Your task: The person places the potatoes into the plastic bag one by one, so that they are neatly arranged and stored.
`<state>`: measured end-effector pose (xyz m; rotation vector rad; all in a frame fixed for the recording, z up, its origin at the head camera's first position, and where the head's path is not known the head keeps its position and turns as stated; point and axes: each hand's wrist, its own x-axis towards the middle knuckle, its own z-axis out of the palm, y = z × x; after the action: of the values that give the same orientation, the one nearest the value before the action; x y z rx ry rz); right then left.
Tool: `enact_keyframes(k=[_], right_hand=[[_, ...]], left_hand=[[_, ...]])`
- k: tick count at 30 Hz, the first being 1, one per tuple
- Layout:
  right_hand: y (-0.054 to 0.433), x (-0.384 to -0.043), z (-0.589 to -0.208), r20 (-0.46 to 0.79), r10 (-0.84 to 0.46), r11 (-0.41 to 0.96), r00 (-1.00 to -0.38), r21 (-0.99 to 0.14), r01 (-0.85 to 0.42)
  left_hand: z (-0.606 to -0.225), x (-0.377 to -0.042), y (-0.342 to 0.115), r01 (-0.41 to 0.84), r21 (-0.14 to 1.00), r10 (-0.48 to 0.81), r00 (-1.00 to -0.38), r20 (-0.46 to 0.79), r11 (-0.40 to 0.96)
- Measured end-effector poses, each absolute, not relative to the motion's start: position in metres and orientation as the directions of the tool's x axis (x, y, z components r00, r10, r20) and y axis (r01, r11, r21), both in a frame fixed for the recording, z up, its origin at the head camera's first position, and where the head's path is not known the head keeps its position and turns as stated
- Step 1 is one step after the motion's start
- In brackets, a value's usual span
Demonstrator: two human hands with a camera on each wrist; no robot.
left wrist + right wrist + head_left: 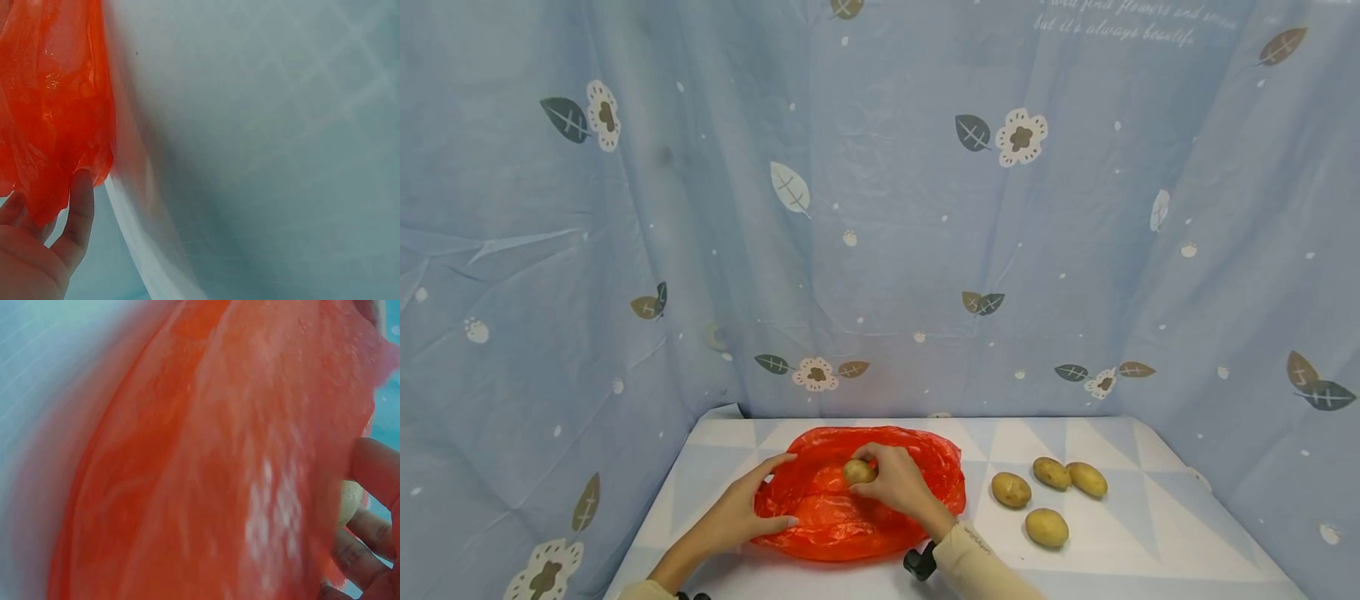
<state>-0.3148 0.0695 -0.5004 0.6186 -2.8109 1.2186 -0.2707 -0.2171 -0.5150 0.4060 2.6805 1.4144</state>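
A crumpled red plastic bag [827, 517] lies on the table with its mouth spread wide. My left hand [741, 508] holds the bag's left side, thumb and fingers set wide apart along the rim. In the left wrist view the thumb [80, 212] touches the red plastic. Over the middle of the bag's mouth, my right hand [895, 481] grips a potato [858, 472] between thumb and fingers. Part of that potato [350, 501] shows in the right wrist view, behind the red film.
Several loose potatoes [1047, 528] lie on the table to the right of the bag. The table [1120, 550] has a pale cloth with a triangle pattern. A blue curtain [895, 250] with leaves and flowers hangs behind and at both sides.
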Motion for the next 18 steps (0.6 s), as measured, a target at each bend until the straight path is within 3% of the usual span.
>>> enact_keyframes(k=[18], right_hand=[[0.039, -0.319, -0.511, 0.164, -0.356, 0.643, -0.92, -0.672, -0.368]], left_hand=[[-0.515, -0.269, -0.219, 0.242, 0.806, 0.302, -0.95, 0.083, 0.541]])
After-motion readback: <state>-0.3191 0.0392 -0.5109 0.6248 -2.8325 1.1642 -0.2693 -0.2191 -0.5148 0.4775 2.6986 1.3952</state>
